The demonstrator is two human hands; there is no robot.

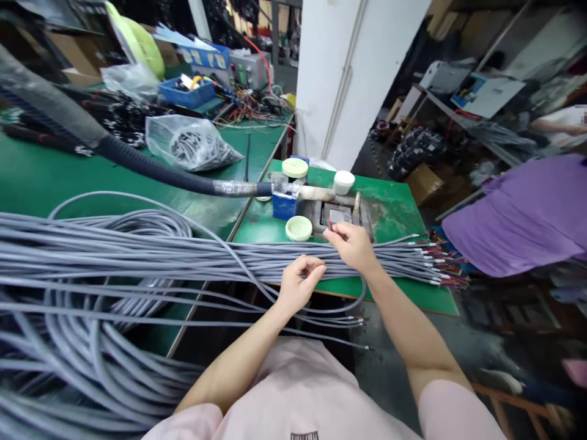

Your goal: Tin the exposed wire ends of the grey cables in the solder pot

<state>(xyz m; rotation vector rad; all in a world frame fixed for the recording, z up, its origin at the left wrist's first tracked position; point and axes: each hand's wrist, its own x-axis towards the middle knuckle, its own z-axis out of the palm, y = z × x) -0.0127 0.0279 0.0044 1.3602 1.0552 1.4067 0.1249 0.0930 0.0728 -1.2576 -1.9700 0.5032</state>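
My right hand (352,245) pinches the end of a grey cable, whose thin red and dark wires (330,226) stick out past the fingertips. Just beyond them lies a square metal pot (338,214) with a silvery surface, which looks like a solder pot. From under the right hand the cable (364,290) seems to curve down and back to the left. My left hand (299,282) is over the bundle of grey cables (257,260), fingers curled towards the thumb; anything between them is hidden. Stripped ends (440,263) of the bundle fan out at the right.
A dark suction hose (151,168) reaches from the left to a blue box (284,205). A pale green dish (298,228) and a white tub (343,182) stand by the pot. Coiled cables (101,348) fill the left foreground. A person in purple (513,214) is at right.
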